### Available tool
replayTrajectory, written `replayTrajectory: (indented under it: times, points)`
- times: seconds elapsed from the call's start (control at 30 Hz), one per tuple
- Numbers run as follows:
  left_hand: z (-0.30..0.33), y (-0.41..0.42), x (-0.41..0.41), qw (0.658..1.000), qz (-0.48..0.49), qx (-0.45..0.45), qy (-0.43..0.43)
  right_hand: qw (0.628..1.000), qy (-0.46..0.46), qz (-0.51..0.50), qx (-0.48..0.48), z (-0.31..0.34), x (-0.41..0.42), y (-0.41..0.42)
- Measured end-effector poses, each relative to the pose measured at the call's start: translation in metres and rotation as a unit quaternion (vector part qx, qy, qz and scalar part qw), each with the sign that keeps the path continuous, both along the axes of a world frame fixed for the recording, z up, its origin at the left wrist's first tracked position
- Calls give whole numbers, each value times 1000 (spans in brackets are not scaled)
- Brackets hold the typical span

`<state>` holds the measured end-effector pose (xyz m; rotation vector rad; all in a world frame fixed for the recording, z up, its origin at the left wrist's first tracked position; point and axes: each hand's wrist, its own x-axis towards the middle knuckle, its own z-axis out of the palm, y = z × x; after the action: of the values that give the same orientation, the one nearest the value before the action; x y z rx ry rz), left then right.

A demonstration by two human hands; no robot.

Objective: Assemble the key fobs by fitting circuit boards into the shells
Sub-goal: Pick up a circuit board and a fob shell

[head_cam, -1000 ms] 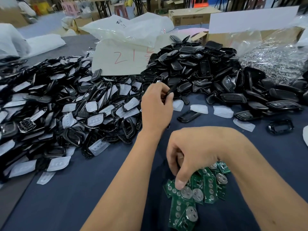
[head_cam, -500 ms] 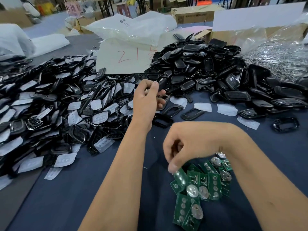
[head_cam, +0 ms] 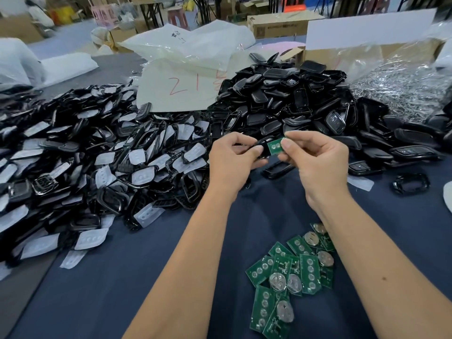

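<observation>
A dark blue cloth (head_cam: 127,277) covers a work table, seen from above by the person working at it. At far left, a wide heap of black shell frames and white button pads (head_cam: 80,162) spreads across the table; its left side runs past the picture's edge, and the single pieces are too tangled to tell apart. Behind it, a white sheet with red handwriting (head_cam: 181,91) lies partly under clear plastic bags, so the marks cannot be fully read.

In the middle, both bare forearms reach forward and the hands meet above the cloth. The left hand (head_cam: 232,160) has thumb and fingers curled round a black shell (head_cam: 263,149), most of which is hidden by those fingers. Touching the shell's right end is a small green circuit board (head_cam: 275,146), pinched between the thumb and forefinger of the right hand (head_cam: 320,162); the board's right edge is hidden by the thumb. Whether the board already sits in the shell cannot be told.

Below the right forearm, a loose pile of green circuit boards (head_cam: 291,272) with round silver cells lies on the cloth, partly covered by the arm. Behind the hands to the right rises a mound of black key fob shells (head_cam: 293,101). At far right a crinkled clear bag (head_cam: 403,89) is cut off by the edge.
</observation>
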<state>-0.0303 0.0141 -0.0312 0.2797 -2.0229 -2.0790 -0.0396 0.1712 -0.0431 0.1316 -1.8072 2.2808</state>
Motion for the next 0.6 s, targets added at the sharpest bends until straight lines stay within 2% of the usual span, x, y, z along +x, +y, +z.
replayTrajectory:
  times: [0.13,0.5,0.6]
  points:
    - [-3,11,1,999,-13,35,-7,995,-12,-77,67,-1,-1,-3]
    - [-6,14,2,998,-16,59,-21,959,37,-107,258,3,3,-4]
    - [-7,13,2,998,-25,49,-17,949,37,-131,285,4,4,-5]
